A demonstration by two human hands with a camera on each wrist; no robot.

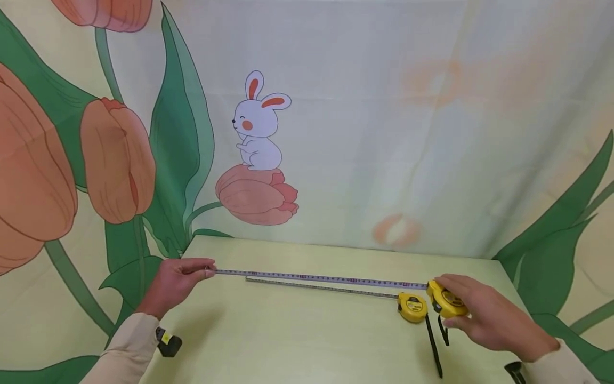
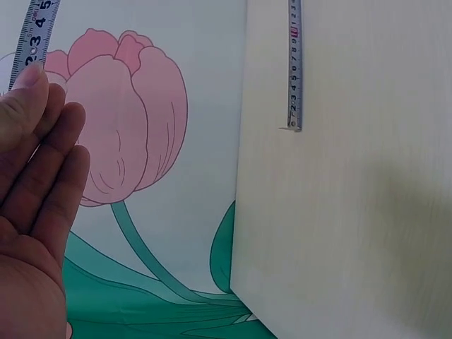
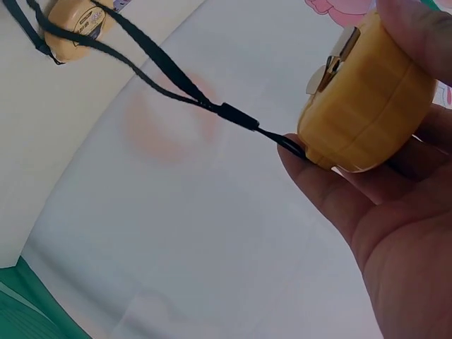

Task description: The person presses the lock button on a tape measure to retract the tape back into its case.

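A yellow tape measure (image 1: 449, 303) is gripped in my right hand (image 1: 494, 314), its case between thumb and fingers and its black wrist strap hanging down. From it a metal blade (image 1: 326, 278) runs left across the head view. My left hand (image 1: 170, 280) pinches the blade's free end between thumb and fingertips; in the left wrist view the low numbers show just beyond the thumb. A second yellow tape measure (image 1: 412, 308) lies on the table beside the held one, its own blade (image 1: 316, 286) drawn out leftward, roughly parallel and shorter. Its strap trails toward the front.
The pale table (image 1: 297, 341) ends at a printed cloth backdrop (image 1: 345, 133) with tulips and a rabbit. Black straps or devices (image 1: 169, 344) sit at both wrists.
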